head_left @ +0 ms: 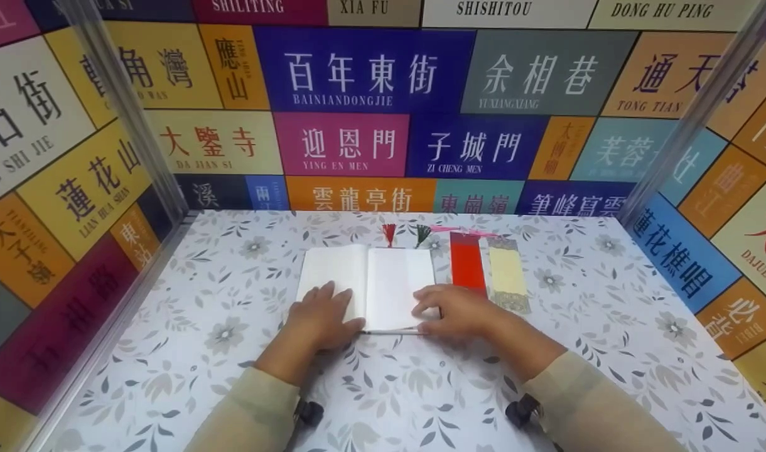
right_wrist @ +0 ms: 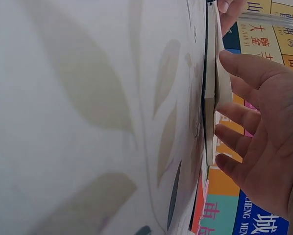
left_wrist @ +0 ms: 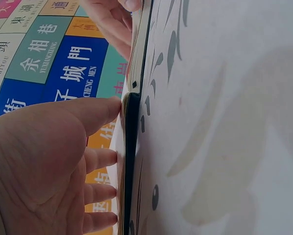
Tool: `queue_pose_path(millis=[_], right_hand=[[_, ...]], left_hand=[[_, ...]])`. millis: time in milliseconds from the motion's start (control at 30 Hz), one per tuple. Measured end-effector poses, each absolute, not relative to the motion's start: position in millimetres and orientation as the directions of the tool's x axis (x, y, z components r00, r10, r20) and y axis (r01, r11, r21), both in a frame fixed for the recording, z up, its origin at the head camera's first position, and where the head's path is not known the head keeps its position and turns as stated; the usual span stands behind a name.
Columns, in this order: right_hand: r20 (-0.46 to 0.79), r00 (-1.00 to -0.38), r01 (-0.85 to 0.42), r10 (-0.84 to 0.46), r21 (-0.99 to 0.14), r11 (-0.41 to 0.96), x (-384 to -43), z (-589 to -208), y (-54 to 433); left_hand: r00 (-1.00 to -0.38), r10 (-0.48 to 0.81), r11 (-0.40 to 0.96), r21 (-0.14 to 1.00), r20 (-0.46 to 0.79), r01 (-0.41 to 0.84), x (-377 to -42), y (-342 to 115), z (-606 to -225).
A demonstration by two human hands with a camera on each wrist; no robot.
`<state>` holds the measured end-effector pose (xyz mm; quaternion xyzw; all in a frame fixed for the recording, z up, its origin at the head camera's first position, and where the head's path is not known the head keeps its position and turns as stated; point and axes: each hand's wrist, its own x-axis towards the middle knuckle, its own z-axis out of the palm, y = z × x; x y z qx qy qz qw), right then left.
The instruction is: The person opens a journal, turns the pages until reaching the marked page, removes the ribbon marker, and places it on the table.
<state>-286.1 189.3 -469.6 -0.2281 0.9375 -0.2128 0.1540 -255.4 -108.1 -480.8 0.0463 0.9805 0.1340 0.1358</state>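
An open book (head_left: 399, 289) with blank white pages lies flat on the table. My left hand (head_left: 322, 314) rests on the left page, fingers spread and thumb near the centre fold. At the lower right corner of the right page is my right hand (head_left: 455, 311), with thumb and fingers relaxed and bent lightly over the edge. In the right wrist view a page (right_wrist: 223, 85) bulges up from the block beside the thumb, and it hides the index fingertip. The left wrist view shows the book's dark cover edge (left_wrist: 131, 132) beneath the left fingers.
Beside the book lie a red bookmark (head_left: 466, 263) and a cream bookmark (head_left: 507, 270) with patterned ends, pink tassels above them. A red tassel (head_left: 389, 235) and a dark green tassel (head_left: 422, 235) show past the book's top edge. Sign-covered walls (head_left: 364, 69) surround the floral table (head_left: 220, 370).
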Motion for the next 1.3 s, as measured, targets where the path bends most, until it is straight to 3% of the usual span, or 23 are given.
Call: queue_pose_path(millis=[533,833,1300], right_hand=[[-0.166,-0.913,-0.231,-0.373,-0.543,0.807,-287.9,-460.3,182.5],[0.020,-0.912,-0.364,-0.409,-0.499,0.787,-288.1,-459.3,182.6],[0.140,-0.917,-0.386,-0.374,-0.549,0.741,-282.6,-449.9,174.6]], left_hand=[[-0.956,0.128,0.958,0.282,-0.264,0.050,-256.5,-110.1,-482.7],[-0.963,0.119,0.952,0.302,-0.243,0.042,-252.7,-108.3,-478.7],[-0.962,0.100,0.955,0.295,-0.253,0.022,-252.7,-107.3,-477.6]])
